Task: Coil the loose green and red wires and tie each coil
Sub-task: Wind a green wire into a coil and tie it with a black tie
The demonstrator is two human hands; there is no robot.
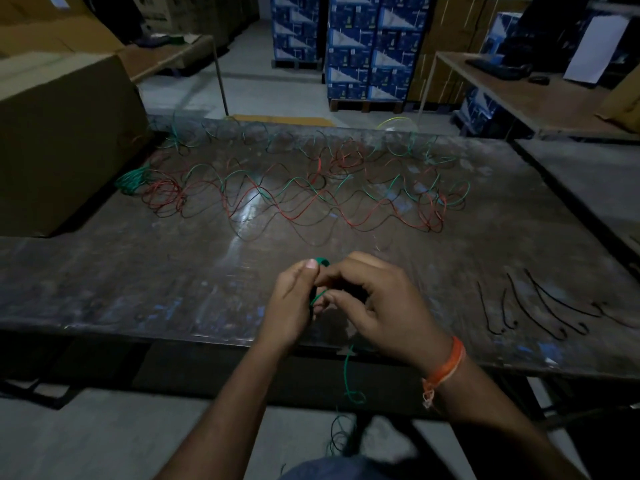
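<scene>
Centrally, over the near edge of the dark table [104, 289], both hands met around one green wire [348, 372]. The left hand [294, 299] was curled, its thumb pressed down on a small green loop at the top; the right hand [377, 303], with an orange wristband [446, 365], pinched the wire just beside it between thumb and forefinger. Most of the wire between the palms was hidden by the fingers, so the shape of the loop could not be made out. Below the hands the same wire hung past the table edge and ended in a blurred tangle near the person's lap, partly cut off by the bottom of the frame.

Farther back, loose green and red wires [294, 199] lay in wavy strands across the table; dim light made it hard to separate them from darker strands. A small green bundle [133, 180] lay at the left end, just beside a cardboard box [62, 140], whose left side was cut off. On the right, short black ties [540, 306] lay side by side, well apart from the hands. Stacked blue cartons [367, 46] and a side table [540, 91] stood behind, soft and indistinct.
</scene>
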